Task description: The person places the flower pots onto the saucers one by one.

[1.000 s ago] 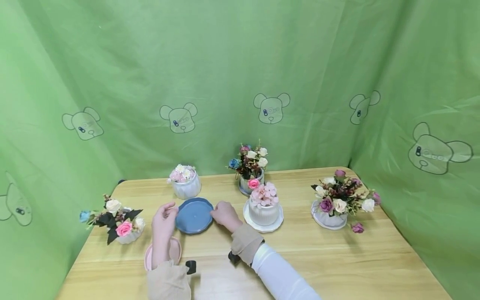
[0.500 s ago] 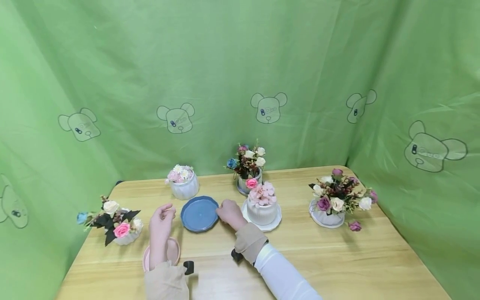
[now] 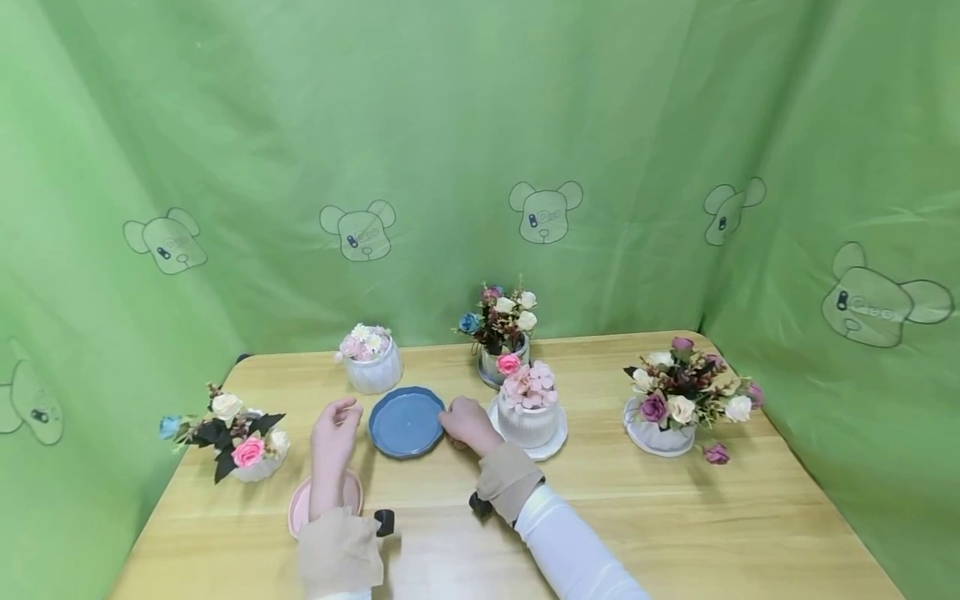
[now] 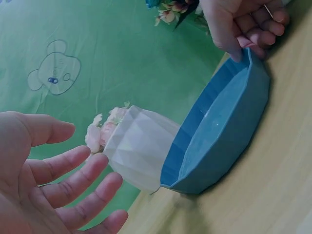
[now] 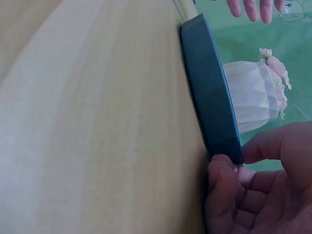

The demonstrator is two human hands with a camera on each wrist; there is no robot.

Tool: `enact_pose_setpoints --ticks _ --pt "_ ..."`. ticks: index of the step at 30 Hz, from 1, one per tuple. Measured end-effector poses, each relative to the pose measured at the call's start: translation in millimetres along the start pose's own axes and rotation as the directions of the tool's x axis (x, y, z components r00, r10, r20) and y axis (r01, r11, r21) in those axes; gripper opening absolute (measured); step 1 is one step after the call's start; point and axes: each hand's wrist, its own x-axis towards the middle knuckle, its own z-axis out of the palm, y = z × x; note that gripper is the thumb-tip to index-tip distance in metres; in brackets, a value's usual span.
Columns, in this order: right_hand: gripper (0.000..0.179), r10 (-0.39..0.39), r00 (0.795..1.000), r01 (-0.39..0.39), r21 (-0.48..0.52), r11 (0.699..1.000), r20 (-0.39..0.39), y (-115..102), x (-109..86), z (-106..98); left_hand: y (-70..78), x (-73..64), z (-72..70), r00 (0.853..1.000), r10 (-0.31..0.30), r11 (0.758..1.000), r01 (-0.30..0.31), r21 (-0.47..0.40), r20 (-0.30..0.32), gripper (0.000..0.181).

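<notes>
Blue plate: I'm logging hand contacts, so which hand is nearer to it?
Right. The right hand pinches the right edge of the blue plate in its fingers. The left hand is off the plate's left side, apart from it.

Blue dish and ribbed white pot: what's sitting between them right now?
In the head view, the right hand lies between the blue dish and the ribbed white pot, then the saucer's rim. The right wrist view shows the fingers pinching the dish.
</notes>
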Motion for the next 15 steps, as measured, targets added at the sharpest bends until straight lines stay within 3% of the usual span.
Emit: enact_pose_setpoints --ticks 6,15 --pt "0.034 0.001 1.000 -0.001 -0.012 1.000 0.022 1 3.5 1 3.0 17.1 4.5 0.999 0.008 0.999 -0.010 0.034 0.050 0.042" --pt "0.033 0.002 1.000 -0.002 -0.055 0.998 -0.006 1 3.1 2 13.8 52.7 11.5 0.987 0.004 0.986 -0.031 0.165 0.161 0.066"
